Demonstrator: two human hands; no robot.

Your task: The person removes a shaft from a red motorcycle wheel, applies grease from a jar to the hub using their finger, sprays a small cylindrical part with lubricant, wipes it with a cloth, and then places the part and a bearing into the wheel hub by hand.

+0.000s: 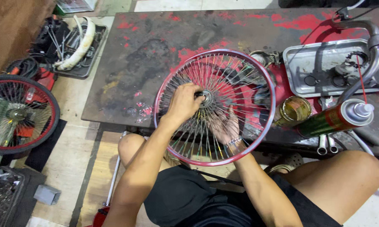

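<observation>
A red-rimmed bicycle wheel (268,80) with many thin spokes lies tilted against the front edge of a dark, red-stained workbench (155,46) and over my lap. My left hand (184,102) rests on top of the spokes with its fingertips pinched on the metal hub (207,98) at the wheel's centre. My right hand (225,126) is under the spokes just below the hub, fingers spread, seen through the wires. A beaded bracelet sits on that wrist.
A green spray can (336,117) with a red straw and an amber jar (295,109) stand right of the wheel. A metal tray (328,67) holds small parts. Wrenches (326,143) lie near the edge. A second wheel (17,113) and a fender lie on the floor at left.
</observation>
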